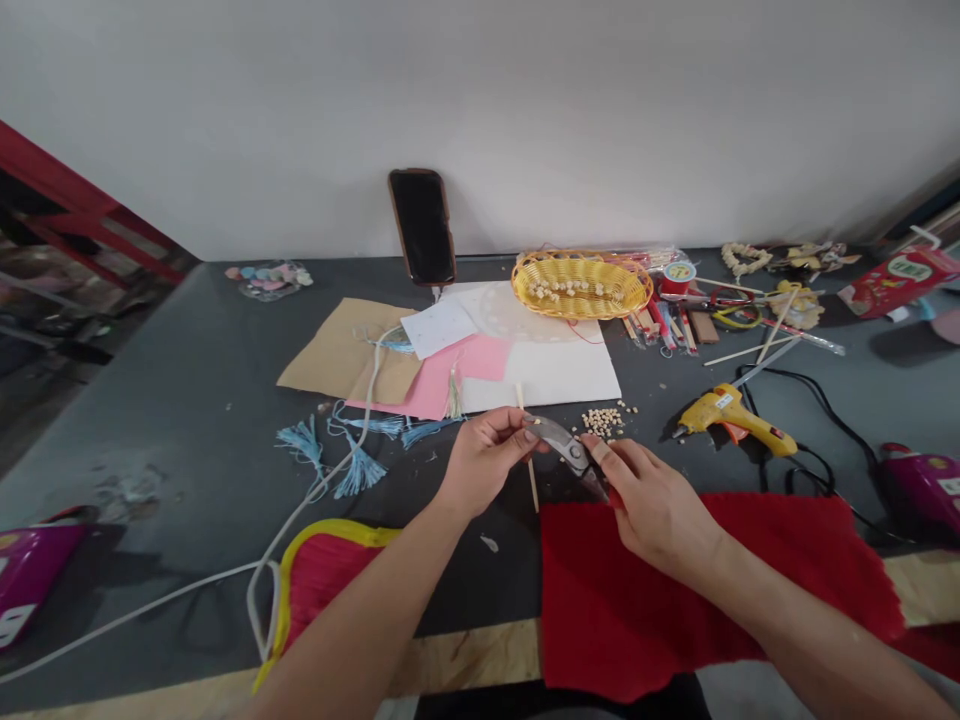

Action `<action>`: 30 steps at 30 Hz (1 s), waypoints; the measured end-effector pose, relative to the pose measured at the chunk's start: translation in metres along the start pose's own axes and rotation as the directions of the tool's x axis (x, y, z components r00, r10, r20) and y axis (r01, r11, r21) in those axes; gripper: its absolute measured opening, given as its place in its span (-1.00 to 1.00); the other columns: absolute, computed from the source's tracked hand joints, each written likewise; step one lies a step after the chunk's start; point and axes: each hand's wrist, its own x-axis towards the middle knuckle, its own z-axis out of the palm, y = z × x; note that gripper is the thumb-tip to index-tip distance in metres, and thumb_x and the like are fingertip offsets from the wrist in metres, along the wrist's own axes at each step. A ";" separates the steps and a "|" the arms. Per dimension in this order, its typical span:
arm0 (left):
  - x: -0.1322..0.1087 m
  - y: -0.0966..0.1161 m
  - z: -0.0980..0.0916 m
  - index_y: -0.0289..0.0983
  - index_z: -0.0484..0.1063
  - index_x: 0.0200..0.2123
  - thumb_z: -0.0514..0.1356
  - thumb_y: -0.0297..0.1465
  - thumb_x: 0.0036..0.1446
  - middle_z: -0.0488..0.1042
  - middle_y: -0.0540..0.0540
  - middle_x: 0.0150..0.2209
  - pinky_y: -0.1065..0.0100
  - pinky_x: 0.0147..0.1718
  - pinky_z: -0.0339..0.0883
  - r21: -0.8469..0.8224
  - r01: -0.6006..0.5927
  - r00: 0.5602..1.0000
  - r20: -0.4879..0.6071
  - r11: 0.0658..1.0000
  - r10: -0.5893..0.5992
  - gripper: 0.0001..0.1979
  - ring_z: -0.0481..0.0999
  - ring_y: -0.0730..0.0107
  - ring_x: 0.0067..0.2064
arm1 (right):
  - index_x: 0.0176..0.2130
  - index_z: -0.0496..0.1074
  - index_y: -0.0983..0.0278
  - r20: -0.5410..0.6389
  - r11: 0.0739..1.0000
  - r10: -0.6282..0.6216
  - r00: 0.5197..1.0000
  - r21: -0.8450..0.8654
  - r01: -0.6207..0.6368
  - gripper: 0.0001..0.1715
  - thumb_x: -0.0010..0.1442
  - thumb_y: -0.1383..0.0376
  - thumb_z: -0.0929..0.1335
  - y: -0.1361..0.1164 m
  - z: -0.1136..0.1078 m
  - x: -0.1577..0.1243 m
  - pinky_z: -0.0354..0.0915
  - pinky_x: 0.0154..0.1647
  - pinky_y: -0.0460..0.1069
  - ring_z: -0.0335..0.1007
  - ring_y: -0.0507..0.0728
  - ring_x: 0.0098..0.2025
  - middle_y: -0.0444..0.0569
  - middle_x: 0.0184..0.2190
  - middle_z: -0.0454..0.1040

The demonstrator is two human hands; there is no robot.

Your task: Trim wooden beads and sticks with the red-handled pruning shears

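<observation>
My left hand (486, 455) is closed, pinching a thin wooden stick (532, 480) that runs from the white paper down past my fingers. My right hand (651, 500) is closed round a pair of metal cutters (564, 447) with red handles; the blades point left and meet the stick beside my left fingers. Both hands hover over the dark table, just above a red felt sheet (675, 590). A small heap of pale wooden beads (604, 420) lies right behind the cutters.
A yellow woven basket (581, 285) holding beads, a phone (422, 226) leaning on the wall, white, pink and brown paper sheets (525, 365), blue tassels (352, 450), a yellow glue gun (731, 415) with black cord, a white cable (300, 520), craft clutter at back right.
</observation>
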 end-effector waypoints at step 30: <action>0.001 0.002 -0.001 -0.33 0.51 -0.48 0.39 -0.28 -0.04 0.50 -0.06 -0.55 0.45 -0.50 0.19 -0.094 -0.021 0.999 0.031 0.995 0.024 -0.77 0.38 0.49 -0.50 | 0.31 -0.04 0.30 -0.024 0.999 -0.030 0.999 0.038 0.031 -0.16 0.07 0.49 0.22 0.007 0.004 0.005 0.34 0.03 0.24 0.25 0.30 0.07 0.20 0.09 0.31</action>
